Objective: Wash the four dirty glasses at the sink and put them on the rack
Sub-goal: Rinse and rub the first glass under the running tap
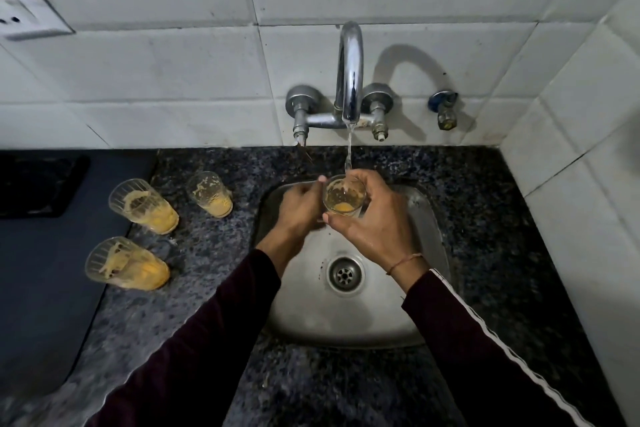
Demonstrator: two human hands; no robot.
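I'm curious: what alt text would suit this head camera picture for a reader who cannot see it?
Over a steel sink, the right hand holds a dirty glass under the running tap, with the left hand beside it. Three more dirty glasses stand on the dark counter to the left.

Both arms are reaching forward in dark maroon sleeves, the right one carrying a white stripe. The right hand (pixel 372 222) is curling its fingers and thumb around a glass (pixel 344 197), a thin thread band circling its wrist. The left hand (pixel 299 210) is blurred, seemingly touching the glass's side.
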